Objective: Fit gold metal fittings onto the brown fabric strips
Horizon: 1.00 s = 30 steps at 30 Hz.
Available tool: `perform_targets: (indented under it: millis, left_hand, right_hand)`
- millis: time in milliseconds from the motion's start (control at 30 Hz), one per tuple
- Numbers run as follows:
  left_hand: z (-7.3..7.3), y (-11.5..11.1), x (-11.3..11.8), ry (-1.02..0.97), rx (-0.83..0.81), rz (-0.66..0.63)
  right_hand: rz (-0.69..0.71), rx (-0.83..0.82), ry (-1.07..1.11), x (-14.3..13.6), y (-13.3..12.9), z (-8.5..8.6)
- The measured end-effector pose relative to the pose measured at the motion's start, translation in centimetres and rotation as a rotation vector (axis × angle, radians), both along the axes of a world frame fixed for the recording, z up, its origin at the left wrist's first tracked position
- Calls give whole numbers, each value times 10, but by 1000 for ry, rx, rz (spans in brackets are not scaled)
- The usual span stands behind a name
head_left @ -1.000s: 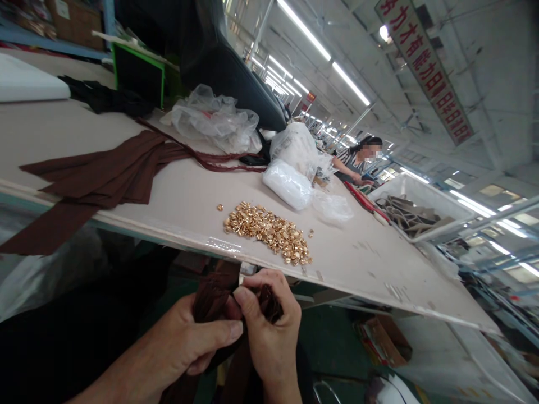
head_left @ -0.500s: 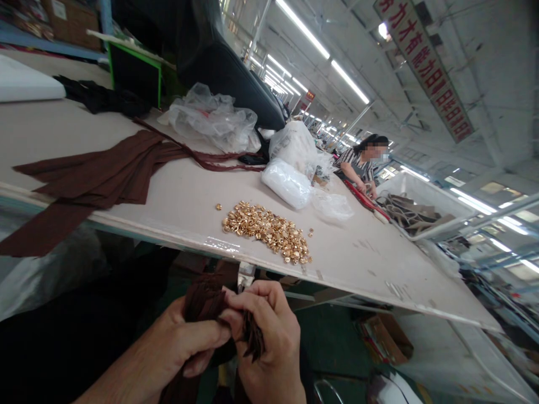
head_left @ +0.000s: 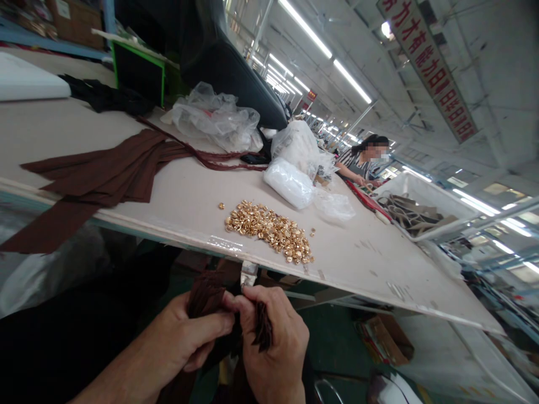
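Observation:
Just below the table edge, my left hand (head_left: 185,334) is closed around a bundle of dark brown fabric strips (head_left: 206,294), their ends sticking up above the thumb. My right hand (head_left: 273,336) grips a smaller bunch of brown strips (head_left: 263,328), whose ends poke out between its fingers. The two hands are close together, the right fingertips near the left bundle. Long lower parts of the strips hang down between my arms, partly hidden. On the table ahead lies a pile of small gold metal pieces (head_left: 269,230).
More brown fabric strips (head_left: 101,174) are fanned over the table's left edge. Clear plastic bags (head_left: 290,182) stand behind the gold pile. A metal bracket (head_left: 248,275) juts from the table edge. At right, a co-worker (head_left: 364,160) works beside a white bin (head_left: 433,196) of straps.
My right hand has moved slightly right, and its bunch of strips has turned a little and sits more tucked between the fingers. My left hand keeps its hold.

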State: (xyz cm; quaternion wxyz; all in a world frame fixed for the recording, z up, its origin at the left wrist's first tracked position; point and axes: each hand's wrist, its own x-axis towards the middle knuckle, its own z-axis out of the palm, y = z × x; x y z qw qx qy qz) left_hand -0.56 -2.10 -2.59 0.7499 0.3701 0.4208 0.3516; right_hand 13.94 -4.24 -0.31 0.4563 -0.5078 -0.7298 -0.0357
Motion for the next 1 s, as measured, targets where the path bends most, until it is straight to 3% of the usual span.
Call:
perform_targets:
  millis: [267, 433, 533, 633, 767, 933, 1000]
  left_hand:
    - [12, 1, 2, 42, -43, 72]
    - [15, -2, 3, 41, -44, 77]
    - [8, -2, 5, 65, 22, 120]
    - [0, -1, 6, 103, 165, 163]
    - [-2, -2, 6, 79, 314, 113]
    - [0, -4, 8, 68, 292, 160]
    - [2, -4, 7, 43, 251, 118]
  right_hand:
    - [12, -54, 95, 1, 8, -1]
    - [93, -425, 604, 0, 20, 6]
    - [26, -484, 786, -1, 17, 12]
    - [1, -521, 780, -6, 4, 14]
    - [13, -645, 726, -15, -10, 14]
    - [32, -661, 757, -15, -8, 13]
    - [51, -665, 795, -11, -7, 13]
